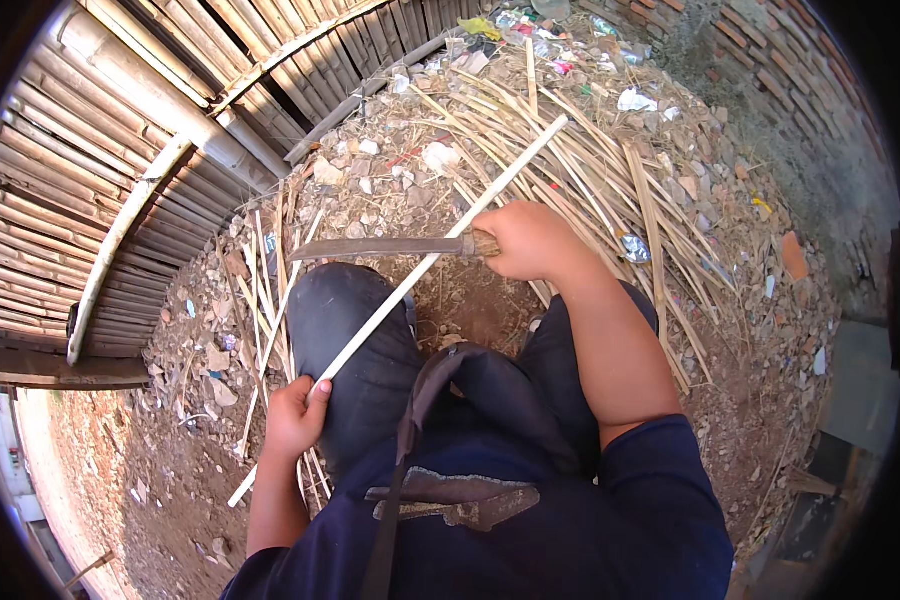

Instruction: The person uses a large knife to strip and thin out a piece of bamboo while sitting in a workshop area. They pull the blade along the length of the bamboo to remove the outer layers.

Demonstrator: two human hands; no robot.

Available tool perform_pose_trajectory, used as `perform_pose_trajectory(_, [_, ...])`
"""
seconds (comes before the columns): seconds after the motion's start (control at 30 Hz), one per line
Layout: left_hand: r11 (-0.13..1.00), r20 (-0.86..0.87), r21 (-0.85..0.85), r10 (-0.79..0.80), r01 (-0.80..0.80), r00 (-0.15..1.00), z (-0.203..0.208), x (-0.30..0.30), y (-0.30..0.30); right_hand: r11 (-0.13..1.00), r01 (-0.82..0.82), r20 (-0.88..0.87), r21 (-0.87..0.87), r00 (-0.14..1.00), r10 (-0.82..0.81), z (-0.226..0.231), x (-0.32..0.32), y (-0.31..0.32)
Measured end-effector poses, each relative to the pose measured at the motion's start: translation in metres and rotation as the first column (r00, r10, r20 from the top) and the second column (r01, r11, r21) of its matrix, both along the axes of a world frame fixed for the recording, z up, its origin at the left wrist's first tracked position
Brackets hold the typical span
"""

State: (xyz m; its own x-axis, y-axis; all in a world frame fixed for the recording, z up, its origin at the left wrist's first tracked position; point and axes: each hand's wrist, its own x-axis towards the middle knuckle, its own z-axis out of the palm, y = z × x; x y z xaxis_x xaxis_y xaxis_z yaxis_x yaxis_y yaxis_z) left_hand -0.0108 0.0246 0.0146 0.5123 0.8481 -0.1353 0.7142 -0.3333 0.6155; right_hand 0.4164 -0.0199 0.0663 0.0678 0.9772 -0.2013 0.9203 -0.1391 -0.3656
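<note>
My left hand (295, 415) is closed round the lower part of a long pale bamboo strip (400, 291), which slants up and away to the right across my knees. In my right hand (533, 240) is the wooden handle of a machete (380, 247). Its long dark blade points left, above my left knee, and crosses the strip close to the handle. Whether blade and strip touch there I cannot tell. My right fingers are partly hidden behind the back of the hand.
A heap of cut bamboo strips (580, 165) lies ahead and to the right. More strips (263, 330) lie left of my left knee. A bamboo wall (100, 190) rises at the left, a brick wall (770, 80) at the far right. Stones and litter cover the ground.
</note>
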Motion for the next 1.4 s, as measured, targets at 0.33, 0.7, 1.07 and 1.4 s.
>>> perform_pose_trajectory(0.33, [0.998, 0.041, -0.065, 0.026, -0.023, 0.999, -0.007, -0.003, 0.001, 0.967, 0.242, -0.011, 0.076, 0.97, -0.241, 0.001, 0.011, -0.012])
perform_pose_trajectory(0.7, [0.98, 0.056, 0.198, 0.018, -0.028, 0.998, -0.006, 0.01, -0.011, 0.969, 0.232, -0.145, 0.084, 0.965, -0.218, -0.009, 0.029, -0.004])
perform_pose_trajectory(1.07, [0.985, 0.043, 0.169, 0.033, -0.04, 0.999, -0.004, 0.009, -0.012, 0.917, 0.382, -0.316, 0.118, 0.89, -0.33, -0.016, 0.054, -0.001])
perform_pose_trajectory(1.4, [0.99, 0.021, 0.142, 0.009, -0.012, 1.0, -0.007, 0.002, -0.007, 0.999, 0.004, -0.033, 0.035, 0.999, -0.002, 0.002, 0.014, -0.004])
